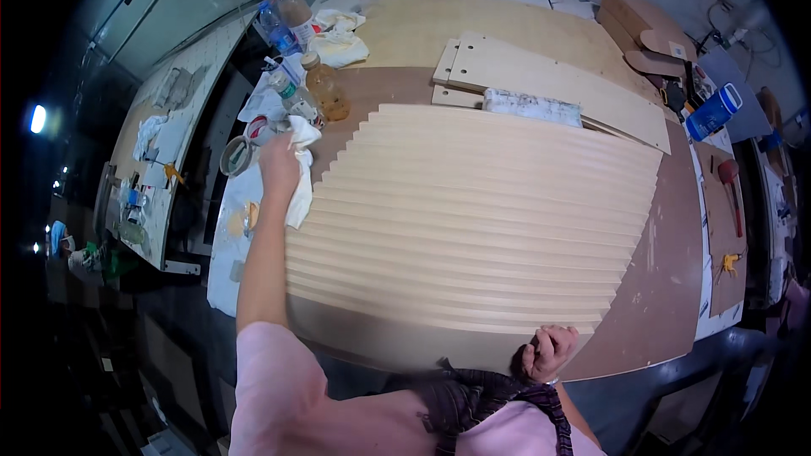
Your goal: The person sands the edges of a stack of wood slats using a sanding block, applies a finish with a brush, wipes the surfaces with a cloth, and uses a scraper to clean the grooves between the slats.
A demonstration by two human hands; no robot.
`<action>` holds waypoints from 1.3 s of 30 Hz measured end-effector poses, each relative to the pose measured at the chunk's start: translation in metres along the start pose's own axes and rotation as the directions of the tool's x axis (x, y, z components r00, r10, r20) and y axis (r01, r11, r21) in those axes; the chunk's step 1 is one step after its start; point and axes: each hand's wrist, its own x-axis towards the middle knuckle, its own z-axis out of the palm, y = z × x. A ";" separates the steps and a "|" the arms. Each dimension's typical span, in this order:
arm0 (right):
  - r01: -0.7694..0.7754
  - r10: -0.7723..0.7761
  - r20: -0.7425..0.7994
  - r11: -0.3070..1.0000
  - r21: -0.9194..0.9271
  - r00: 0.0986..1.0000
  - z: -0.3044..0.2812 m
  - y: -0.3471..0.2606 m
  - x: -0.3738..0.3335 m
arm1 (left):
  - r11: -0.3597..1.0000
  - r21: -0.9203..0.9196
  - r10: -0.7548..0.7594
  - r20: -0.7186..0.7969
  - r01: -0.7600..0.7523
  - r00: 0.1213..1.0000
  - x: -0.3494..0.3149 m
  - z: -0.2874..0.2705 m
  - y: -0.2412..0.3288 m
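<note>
Pale ribbed panel point(473, 219) lay on the bench point(655, 287), near its front edge. Step looked like taking up the white cloth point(301, 196); next likely called for clearing the panel's stepped ends. Your left hand point(280, 167) gripped crumpled folds. Your right hand point(551, 352) curled at the panel's near edge; couldn't tell if holding anything. Smooth drilled boards point(541, 83) behind.

The ribbed panel point(473, 219) is pale cream, striped with thin tan lines, against a dull brown tabletop point(659, 262). By the left edge, a white cloth point(302, 190) and an amber-tinted bottle point(328, 97); toward the far left corner, a blue-tinted bottle point(274, 29). Along the right edge, a blue canister point(711, 114) and yellow tool point(730, 264).
</note>
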 end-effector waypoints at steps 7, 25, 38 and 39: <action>-0.009 0.007 -0.017 0.996 -0.093 1.000 0.001 -0.001 0.001 | 0.791 -0.373 0.527 0.015 -0.484 0.850 -0.058 -0.003 0.090; -0.001 -0.001 -0.010 0.985 -0.172 1.000 0.001 -0.004 0.003 | 0.956 -0.284 -0.001 0.261 0.078 0.965 -0.084 -0.050 0.062; 0.041 -0.045 -0.021 0.985 -0.165 0.999 0.009 -0.007 0.007 | 0.993 0.118 -0.036 0.127 0.021 0.991 -0.131 -0.091 -0.038; 0.040 -0.044 -0.022 0.984 -0.173 0.999 0.007 -0.006 0.006 | 1.000 -0.001 -0.025 0.072 0.026 0.997 -0.133 -0.095 -0.031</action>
